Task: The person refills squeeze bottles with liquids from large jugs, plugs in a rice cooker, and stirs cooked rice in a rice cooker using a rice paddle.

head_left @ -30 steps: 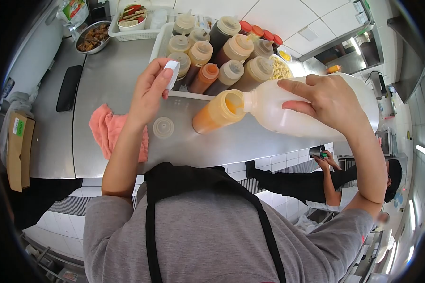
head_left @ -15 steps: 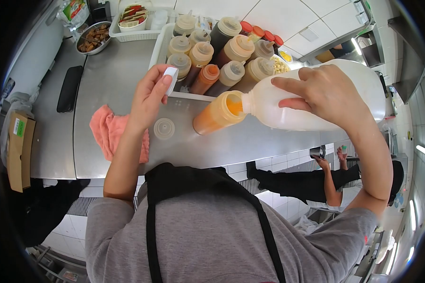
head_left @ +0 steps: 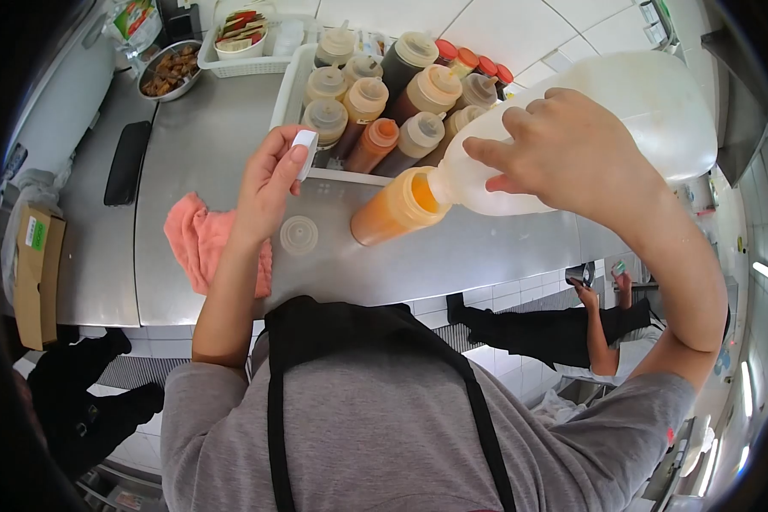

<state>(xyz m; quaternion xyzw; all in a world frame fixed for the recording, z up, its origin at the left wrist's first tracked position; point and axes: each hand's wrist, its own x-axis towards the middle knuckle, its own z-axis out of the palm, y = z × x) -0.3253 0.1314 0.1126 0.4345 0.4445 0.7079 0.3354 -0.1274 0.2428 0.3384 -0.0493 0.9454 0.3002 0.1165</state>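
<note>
Gripping a big jug (head_left: 657, 111) from above with the right hand (head_left: 563, 158), clamped on its upper side with fingers bent; cannot see what lies under the palm. Holding the jug tipped over, mouth at the rim of a squeeze bottle (head_left: 388, 215); cannot tell whether touching. Pinching a small white cap (head_left: 305, 155) between thumb and fingers of the left hand (head_left: 264, 183), closed firmly on it.

Found the squeeze bottle uncapped on the counter (head_left: 333, 277), just in front of a tray (head_left: 350, 177) of similar bottles (head_left: 418, 136).

Can make out a green-and-white label (head_left: 36, 230) on a brown cardboard box (head_left: 38, 290) at far left; too small to read.

Looks like cloudy white plastic for the jug, round-shouldered and short-necked; see-through, orange inside, for the squeeze bottle. Noted near the left forearm: a clear round lid (head_left: 299, 235), lying on brushed steel, and a soft, crumpled pink cloth (head_left: 200, 243).
</note>
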